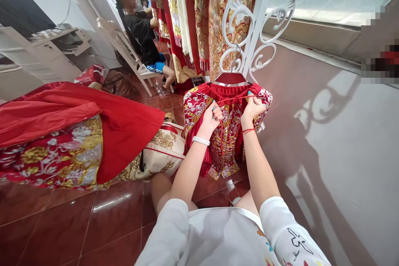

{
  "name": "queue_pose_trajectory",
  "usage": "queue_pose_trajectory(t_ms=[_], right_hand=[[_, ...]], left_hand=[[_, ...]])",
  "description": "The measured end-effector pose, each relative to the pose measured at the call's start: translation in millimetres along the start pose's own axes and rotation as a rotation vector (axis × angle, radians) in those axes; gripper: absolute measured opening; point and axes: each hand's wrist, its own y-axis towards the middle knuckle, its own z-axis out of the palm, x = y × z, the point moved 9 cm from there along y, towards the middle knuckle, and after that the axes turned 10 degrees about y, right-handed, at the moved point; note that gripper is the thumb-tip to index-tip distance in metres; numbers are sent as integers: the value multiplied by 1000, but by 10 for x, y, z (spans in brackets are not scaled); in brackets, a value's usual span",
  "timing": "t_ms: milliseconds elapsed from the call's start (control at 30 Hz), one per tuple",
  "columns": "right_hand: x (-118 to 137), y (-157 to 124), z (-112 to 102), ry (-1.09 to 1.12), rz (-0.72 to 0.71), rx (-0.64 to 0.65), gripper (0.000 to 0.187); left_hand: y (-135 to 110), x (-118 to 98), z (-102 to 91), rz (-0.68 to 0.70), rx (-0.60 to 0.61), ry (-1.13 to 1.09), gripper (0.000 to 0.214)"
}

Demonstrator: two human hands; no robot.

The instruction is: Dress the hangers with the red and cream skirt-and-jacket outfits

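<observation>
- Left hand (213, 117): fingers curled and closed on a red cord (234, 99); a white band (201, 140) circles its wrist.
- Right hand (253, 109): thumb and fingers pinched on the same cord, a little higher and to the right; a thin red bracelet (248, 131) is on this wrist.
- Red cord: runs nearly straight from one hand to the other, across the upper part of a garment; a loose length hangs below the left hand.
- Embroidered red garment (229, 135): hangs in front of the person, just below a hanger (231, 78), with silver and gold patterns; its lower edge reaches near the tiled floor (112, 216).
- Hanger: dark red, its hook up against a white scrolled metal stand (258, 20).
- To the left: a plain red cloth (132, 124) with embroidered parts lies beside and partly over a cream garment (163, 145) with gold decoration.
- Behind: a row of ornate garments (199, 12) hangs by the stand; another person (140, 35) in a black top sits on a white chair (116, 43); a grey wall (352, 153) on the right catches shadows.
</observation>
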Motion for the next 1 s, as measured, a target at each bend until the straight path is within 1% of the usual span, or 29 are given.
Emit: queue_pose_trajectory(t_ms=[33,67,167,200,233,300,333,400,467,567,600,667,733,800,867,1000], right_hand=[[33,29,27,47,-19,71,40],[76,54,77,95,-30,172,39],[240,51,311,204,-5,580,34],[296,27,380,212,10,704,34],[347,6,433,205,20,801,35],[417,-22,508,164,32,930,37],[433,-33,538,142,42,972,38],[433,-52,581,103,66,1026,39],[424,-59,600,83,73,1042,41],[417,-73,614,83,63,1051,45],[416,-87,623,82,59,1064,48],[414,-129,649,77,54,1103,52],[417,-173,673,77,50,1145,54],[422,-203,682,83,45,1177,53],[424,-216,673,75,28,1202,52],[404,-210,640,36,-11,1239,47]], left_hand=[[13,-20,2,15,19,-6,43],[27,-41,9,33,40,-6,43],[63,-129,59,92,121,63,37],[71,-158,93,103,160,111,35],[75,-183,134,111,203,166,32],[72,-226,219,125,291,280,29],[70,-247,252,136,325,332,32],[75,-284,290,167,364,433,44],[98,-297,301,191,379,548,51],[159,-294,317,264,388,760,43],[183,-304,329,317,384,841,40],[223,-348,366,477,353,1017,34],[249,-383,417,654,314,1192,33],[277,-367,454,762,303,1312,35],[311,-321,459,772,321,1357,36],[280,-319,446,714,350,1292,30]])
